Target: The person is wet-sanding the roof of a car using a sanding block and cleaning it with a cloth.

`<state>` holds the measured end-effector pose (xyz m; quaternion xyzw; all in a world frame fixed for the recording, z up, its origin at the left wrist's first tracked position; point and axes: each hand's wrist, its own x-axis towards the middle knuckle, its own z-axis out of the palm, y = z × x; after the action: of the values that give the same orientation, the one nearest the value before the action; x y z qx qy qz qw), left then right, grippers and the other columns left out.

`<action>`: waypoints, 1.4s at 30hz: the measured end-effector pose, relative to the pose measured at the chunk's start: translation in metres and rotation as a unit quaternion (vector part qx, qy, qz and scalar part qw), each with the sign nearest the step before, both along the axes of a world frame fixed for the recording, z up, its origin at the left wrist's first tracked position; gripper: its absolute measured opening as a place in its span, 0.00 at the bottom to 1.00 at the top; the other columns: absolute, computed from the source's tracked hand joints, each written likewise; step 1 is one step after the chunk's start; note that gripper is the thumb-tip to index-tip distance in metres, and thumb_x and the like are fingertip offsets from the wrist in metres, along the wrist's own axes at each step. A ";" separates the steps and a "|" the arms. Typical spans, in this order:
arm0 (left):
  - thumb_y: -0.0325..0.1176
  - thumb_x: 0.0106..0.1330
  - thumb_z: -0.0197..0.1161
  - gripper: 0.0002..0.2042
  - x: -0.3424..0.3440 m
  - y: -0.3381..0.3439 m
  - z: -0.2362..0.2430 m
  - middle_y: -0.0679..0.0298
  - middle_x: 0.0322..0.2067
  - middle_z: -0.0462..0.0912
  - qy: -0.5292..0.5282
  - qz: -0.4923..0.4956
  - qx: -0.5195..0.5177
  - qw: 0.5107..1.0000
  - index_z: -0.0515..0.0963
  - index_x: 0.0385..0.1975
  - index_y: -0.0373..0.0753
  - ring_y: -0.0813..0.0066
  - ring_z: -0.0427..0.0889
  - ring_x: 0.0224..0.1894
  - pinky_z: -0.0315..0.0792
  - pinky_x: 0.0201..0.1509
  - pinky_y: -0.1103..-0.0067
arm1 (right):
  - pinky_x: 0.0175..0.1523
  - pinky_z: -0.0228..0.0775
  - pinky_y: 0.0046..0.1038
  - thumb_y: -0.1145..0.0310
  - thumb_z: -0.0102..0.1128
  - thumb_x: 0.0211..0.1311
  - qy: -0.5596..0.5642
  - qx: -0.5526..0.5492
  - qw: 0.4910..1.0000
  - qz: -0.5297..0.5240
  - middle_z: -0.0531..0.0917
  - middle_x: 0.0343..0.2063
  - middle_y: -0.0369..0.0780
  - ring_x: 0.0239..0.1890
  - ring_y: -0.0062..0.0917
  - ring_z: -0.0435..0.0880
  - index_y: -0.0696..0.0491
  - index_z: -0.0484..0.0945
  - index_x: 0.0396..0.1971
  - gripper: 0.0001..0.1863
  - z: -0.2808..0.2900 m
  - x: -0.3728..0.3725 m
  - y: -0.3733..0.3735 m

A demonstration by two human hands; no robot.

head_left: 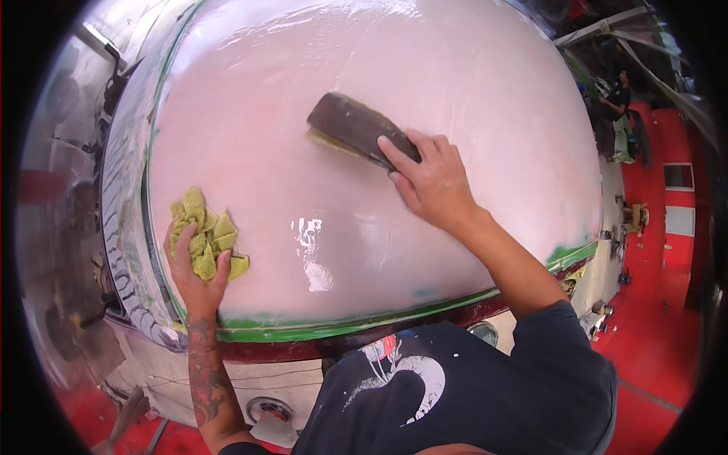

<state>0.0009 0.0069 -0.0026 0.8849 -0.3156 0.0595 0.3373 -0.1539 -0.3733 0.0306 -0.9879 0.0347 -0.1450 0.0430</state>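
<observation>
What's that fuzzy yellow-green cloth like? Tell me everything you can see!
The cloth is yellow-green and looks soft, like towelling. It's crumpled into bunched folds, with flatter corners poking out on its right. It rests against the pale pink panel, near the panel's left edge, with the left hand holding it.

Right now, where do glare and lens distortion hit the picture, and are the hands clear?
Head view: white glare low on the pale panel, streaky shine near its top; head view: the green edge strip bows and the corners go black; head view: left hand and right hand look fairly sharp.
</observation>
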 end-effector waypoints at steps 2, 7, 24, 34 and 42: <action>0.32 0.55 0.74 0.30 0.000 0.000 0.001 0.42 0.62 0.69 -0.001 -0.002 -0.004 1.000 0.73 0.59 0.35 0.41 0.69 0.65 0.66 0.68 0.57 | 0.50 0.70 0.39 0.67 0.68 0.57 0.004 0.022 0.999 0.030 0.77 0.54 0.44 0.48 0.39 0.75 0.42 0.80 0.60 0.27 0.009 -0.020 0.012; 0.35 0.56 0.74 0.30 0.000 0.000 0.002 0.43 0.63 0.68 0.006 -0.003 0.000 1.000 0.73 0.60 0.35 0.43 0.69 0.66 0.64 0.69 0.57 | 0.49 0.73 0.37 0.66 0.68 0.57 -0.020 -0.076 0.996 0.045 0.78 0.54 0.42 0.46 0.36 0.77 0.41 0.78 0.61 0.28 0.001 0.032 -0.062; 0.31 0.57 0.71 0.30 0.004 0.007 -0.006 0.45 0.62 0.70 0.022 0.016 0.016 0.999 0.72 0.61 0.34 0.46 0.68 0.66 0.61 0.71 0.60 | 0.60 0.71 0.41 0.73 0.70 0.49 0.029 0.041 0.998 0.031 0.75 0.64 0.41 0.55 0.40 0.74 0.41 0.81 0.58 0.31 0.016 -0.163 -0.069; 0.30 0.64 0.67 0.29 -0.001 0.012 -0.014 0.51 0.61 0.70 0.025 0.003 0.016 1.000 0.67 0.65 0.31 0.56 0.69 0.65 0.61 0.71 0.64 | 0.69 0.65 0.41 0.63 0.52 0.74 0.044 -0.002 0.969 -0.243 0.73 0.66 0.40 0.63 0.43 0.71 0.37 0.70 0.69 0.25 -0.020 0.022 -0.297; 0.25 0.66 0.63 0.27 0.004 0.011 -0.009 0.52 0.61 0.68 0.036 0.004 0.017 0.999 0.67 0.65 0.32 0.57 0.69 0.65 0.63 0.70 0.67 | 0.62 0.68 0.44 0.72 0.66 0.56 -0.006 0.029 0.991 -0.131 0.75 0.63 0.41 0.56 0.42 0.74 0.39 0.78 0.61 0.30 0.002 -0.152 -0.115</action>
<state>0.0053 0.0180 -0.0120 0.8934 -0.3005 0.0233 0.3332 -0.3054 -0.4886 0.0328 -0.9723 0.1676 -0.1543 0.0522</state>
